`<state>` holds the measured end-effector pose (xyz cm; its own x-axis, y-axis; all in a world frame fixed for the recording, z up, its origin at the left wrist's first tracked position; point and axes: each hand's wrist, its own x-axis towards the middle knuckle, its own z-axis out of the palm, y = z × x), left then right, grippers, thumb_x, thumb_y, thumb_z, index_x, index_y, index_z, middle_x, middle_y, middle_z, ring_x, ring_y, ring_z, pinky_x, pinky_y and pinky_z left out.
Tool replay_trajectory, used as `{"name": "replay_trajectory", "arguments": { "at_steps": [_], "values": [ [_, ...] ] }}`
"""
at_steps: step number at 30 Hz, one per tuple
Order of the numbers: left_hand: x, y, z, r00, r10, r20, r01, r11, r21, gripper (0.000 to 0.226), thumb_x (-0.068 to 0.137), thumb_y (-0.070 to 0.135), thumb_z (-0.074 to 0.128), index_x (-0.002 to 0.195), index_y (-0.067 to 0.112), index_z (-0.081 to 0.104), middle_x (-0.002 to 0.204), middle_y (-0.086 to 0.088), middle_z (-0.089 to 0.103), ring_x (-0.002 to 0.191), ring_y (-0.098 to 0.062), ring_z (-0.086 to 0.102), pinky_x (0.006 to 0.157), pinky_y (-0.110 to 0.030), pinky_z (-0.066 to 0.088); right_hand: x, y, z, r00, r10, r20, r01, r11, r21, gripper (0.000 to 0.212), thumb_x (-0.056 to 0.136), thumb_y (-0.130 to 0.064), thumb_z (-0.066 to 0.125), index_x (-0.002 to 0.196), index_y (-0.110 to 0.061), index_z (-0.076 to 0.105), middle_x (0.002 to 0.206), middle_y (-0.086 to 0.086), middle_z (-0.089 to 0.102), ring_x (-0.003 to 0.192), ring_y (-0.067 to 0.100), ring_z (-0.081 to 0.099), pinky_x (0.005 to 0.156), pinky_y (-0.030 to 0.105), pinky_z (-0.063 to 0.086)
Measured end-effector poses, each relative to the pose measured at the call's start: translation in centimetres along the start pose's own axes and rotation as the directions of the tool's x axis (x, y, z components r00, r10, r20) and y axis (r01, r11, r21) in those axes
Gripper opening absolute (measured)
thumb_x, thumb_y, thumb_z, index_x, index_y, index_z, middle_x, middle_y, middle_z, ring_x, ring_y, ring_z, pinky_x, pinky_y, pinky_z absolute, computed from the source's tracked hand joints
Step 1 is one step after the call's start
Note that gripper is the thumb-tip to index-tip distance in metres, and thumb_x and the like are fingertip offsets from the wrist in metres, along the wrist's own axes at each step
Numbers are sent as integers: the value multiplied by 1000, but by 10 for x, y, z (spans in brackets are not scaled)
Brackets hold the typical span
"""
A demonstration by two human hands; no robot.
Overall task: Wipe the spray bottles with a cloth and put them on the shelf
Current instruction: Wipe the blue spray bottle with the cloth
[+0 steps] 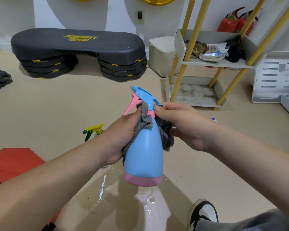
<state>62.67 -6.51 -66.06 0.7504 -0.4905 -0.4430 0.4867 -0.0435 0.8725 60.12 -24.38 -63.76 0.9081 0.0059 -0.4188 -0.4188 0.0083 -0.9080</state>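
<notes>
— Nearest? A shoe (203, 212) beside a puddle (147, 200) on the floor (57, 104).
— And above it?
— The blue spray bottle (143, 155), held off the floor; left hand (122, 135), fingers curled, pressing the grey cloth (144, 120) to its neck; right hand (182, 127) pinching the collar.
— Farther?
— A yellow-topped spray bottle (93, 130) on the floor; the shelf (223, 64) beyond, right.

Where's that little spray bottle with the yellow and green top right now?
The yellow-topped spray bottle stands on the floor left of centre in the head view, partly hidden behind the left hand, beyond the red mat.
</notes>
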Motion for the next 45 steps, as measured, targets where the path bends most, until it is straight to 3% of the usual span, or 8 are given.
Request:
{"name": "replay_trajectory", "arguments": {
  "at_steps": [4, 13, 18, 24, 30, 37, 41, 45],
  "values": [
    [-2, 2, -1, 1000, 7, 27, -8, 1000, 9, 46, 102, 54, 55, 117, 16, 76, 107, -7, 79, 84, -22, 73, 77, -34, 56, 2, 2, 1, 999, 28, 36, -32, 992, 124, 32, 99, -31, 67, 116, -4, 72, 117, 12, 77, 98, 23, 70, 100, 41, 52],
    [-1, -10, 6, 976, 110, -186, -81, 985, 155, 53, 103, 64, 48, 101, 20, 77, 97, -10, 80, 78, -22, 73, 78, -38, 56, 4, 1, 2, 974, -118, -193, 104, 991, -79, 16, 95, -33, 73, 93, -18, 78, 92, 1, 72, 76, 7, 61, 78, 26, 46],
    [-10, -27, 24, 913, 293, -283, -230, 945, 234, 45, 111, 48, 36, 100, 24, 72, 62, 19, 68, 51, 2, 59, 47, -15, 45, 3, 3, 8, 940, -222, -260, 166, 961, -221, 18, 95, -30, 74, 88, -13, 73, 81, 8, 71, 73, 10, 60, 71, 30, 49],
    [-7, -24, 25, 834, 445, -327, -312, 868, 385, 31, 112, 37, 38, 108, 31, 68, 85, 18, 73, 77, 7, 65, 61, -10, 45, 0, 5, 24, 951, -215, -222, 178, 968, -175, 23, 95, -25, 74, 83, -5, 71, 68, 3, 67, 64, 13, 61, 75, 39, 59],
    [-4, -18, 14, 889, 339, -308, -242, 918, 313, 36, 111, 44, 42, 97, 33, 73, 91, 9, 80, 87, -16, 76, 82, -40, 60, -1, 4, 20, 971, -154, -181, 146, 988, -55, 18, 97, -20, 72, 85, -6, 69, 65, -1, 66, 61, 11, 62, 64, 23, 54],
    [2, -28, 12, 891, 207, -403, -79, 947, 312, 43, 110, 40, 45, 92, 12, 73, 86, -14, 76, 72, -25, 69, 69, -37, 54, 6, 12, 15, 979, -44, -197, 44, 999, -4, 24, 100, -21, 68, 96, 2, 70, 75, 9, 73, 64, 18, 68, 77, 33, 65],
    [-1, -40, 2, 901, -31, -432, 44, 999, 20, 38, 111, 36, 48, 100, 12, 75, 92, -15, 80, 65, -22, 70, 56, -24, 54, 9, 9, 1, 974, -19, -227, 30, 998, 46, 27, 101, -19, 66, 105, 8, 71, 92, 17, 78, 71, 20, 73, 82, 35, 65],
    [-2, -28, -4, 874, 32, -484, -52, 998, -28, 44, 112, 37, 42, 100, 13, 76, 88, -8, 82, 65, -14, 76, 49, -20, 54, 9, 7, -6, 984, 27, -176, 0, 989, 151, 25, 101, -16, 63, 110, 6, 72, 89, 11, 73, 65, 17, 67, 82, 36, 65]
  ]
}}
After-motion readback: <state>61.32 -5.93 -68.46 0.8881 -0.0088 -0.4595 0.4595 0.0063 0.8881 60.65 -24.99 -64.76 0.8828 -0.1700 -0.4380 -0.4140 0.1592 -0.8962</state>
